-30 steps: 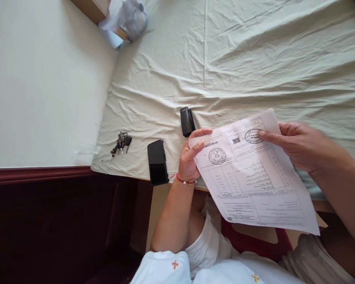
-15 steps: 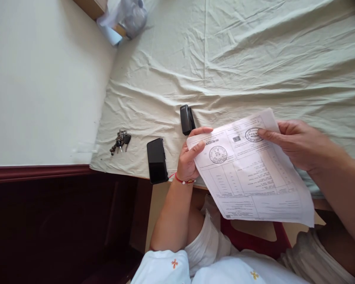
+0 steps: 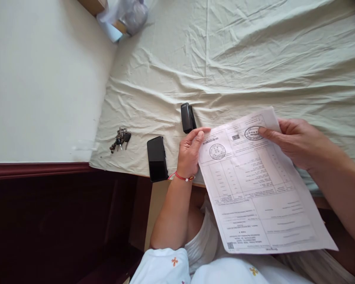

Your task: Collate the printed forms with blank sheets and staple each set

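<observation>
Two hands hold one big sheet of paper (image 3: pixel 254 185) over the edge of a bed. The left hand (image 3: pixel 190 154) pinches the paper's top left corner, with its fingers closed on the edge, and a red string bracelet (image 3: pixel 181 178) sits on that wrist. The right hand (image 3: pixel 298 142) grips the top right corner, with the thumb lying flat on the printed side near a round stamp. So the paper hangs between the two hands, and most of it spreads down from them toward 5 o'clock, over the person's lap. It is tilted, with its top edge up by the hands and its bottom edge low and near the white shirt. The paper has tables, two round stamps and a small bar code on it; the words are too small to read. A small black stapler (image 3: pixel 188 117) lies on the sheet just beside the left hand, at about 12 o'clock from it. A black phone (image 3: pixel 157 158) lies at 9 o'clock from the left hand, near the bed's edge. A bunch of keys (image 3: pixel 120 139) lies further out the same way, past the phone. The pale green bedsheet (image 3: pixel 239 59) is wrinkled.
</observation>
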`<state>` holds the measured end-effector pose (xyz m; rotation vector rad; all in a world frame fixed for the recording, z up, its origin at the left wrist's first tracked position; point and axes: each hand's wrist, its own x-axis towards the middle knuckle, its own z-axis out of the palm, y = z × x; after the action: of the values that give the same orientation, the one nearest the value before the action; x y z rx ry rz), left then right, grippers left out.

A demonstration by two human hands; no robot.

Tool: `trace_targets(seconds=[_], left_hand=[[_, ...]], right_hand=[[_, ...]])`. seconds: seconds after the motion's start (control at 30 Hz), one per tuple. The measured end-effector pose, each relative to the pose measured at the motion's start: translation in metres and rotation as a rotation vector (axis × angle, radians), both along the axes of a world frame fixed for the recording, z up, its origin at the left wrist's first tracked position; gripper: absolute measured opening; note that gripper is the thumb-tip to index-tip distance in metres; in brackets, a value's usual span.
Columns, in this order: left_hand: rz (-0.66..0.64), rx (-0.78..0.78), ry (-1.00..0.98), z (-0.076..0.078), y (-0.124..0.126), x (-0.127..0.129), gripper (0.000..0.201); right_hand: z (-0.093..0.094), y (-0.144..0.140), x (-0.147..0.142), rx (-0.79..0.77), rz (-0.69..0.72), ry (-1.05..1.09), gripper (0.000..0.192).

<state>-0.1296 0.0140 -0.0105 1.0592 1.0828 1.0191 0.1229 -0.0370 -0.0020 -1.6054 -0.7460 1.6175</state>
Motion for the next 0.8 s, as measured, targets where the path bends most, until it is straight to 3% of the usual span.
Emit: trace_targets(seconds=[0.17, 0.33, 0.5, 0.7, 0.8], left_hand=[[0.058, 0.073, 0.078, -0.0053, 0.0001, -0.0014, 0.026], [0.036, 0.146, 0.218, -0.0101, 0.0024, -0.0063, 0.023], [0.029, 0.096, 0.197, -0.0088, 0.0023, -0.0068, 0.025], [-0.079, 0.123, 0.307, -0.0097, 0.0013, -0.0082, 0.027], [-0.066, 0.058, 0.192, -0.0071, 0.0009, -0.008, 0.021]], right_hand=[[0.003, 0.0015, -0.0005, 0.046, -0.019, 0.02, 0.037], [0.0001, 0.0011, 0.0018, 0.032, -0.03, -0.025, 0.033], [-0.004, 0.0004, 0.0036, 0.03, -0.027, -0.048, 0.032], [-0.0032, 0.0011, 0.0019, 0.051, -0.039, -0.032, 0.029], [-0.0017, 0.0011, 0.0025, 0.061, -0.027, -0.032, 0.031]])
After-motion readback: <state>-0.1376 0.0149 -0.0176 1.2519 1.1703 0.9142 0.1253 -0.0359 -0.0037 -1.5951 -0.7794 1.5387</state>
